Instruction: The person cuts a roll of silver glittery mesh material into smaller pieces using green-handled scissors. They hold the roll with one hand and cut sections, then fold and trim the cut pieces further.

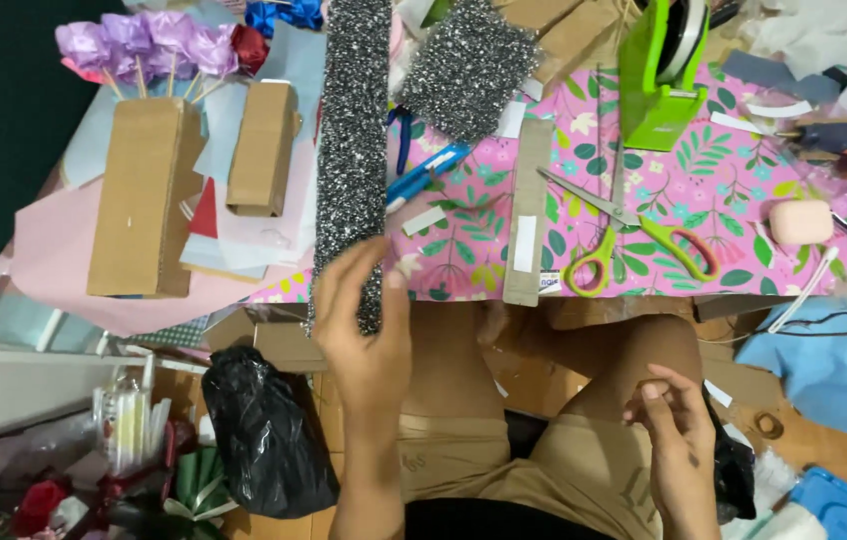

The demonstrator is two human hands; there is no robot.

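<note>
rough glittery strip [352,150], matt cardboard box [141,195], glossy black plastic bag [264,430]

The person wears khaki shorts [554,465] in a light brown-beige colour, with a stitched seam line along the hem of the left leg. Both legs are bare below the shorts. A dark, almost black garment [489,520] shows at the waist. The left hand [364,335] and the right hand [674,425] are bare, with bare forearms, no sleeves, no rings and no watch visible.
</note>
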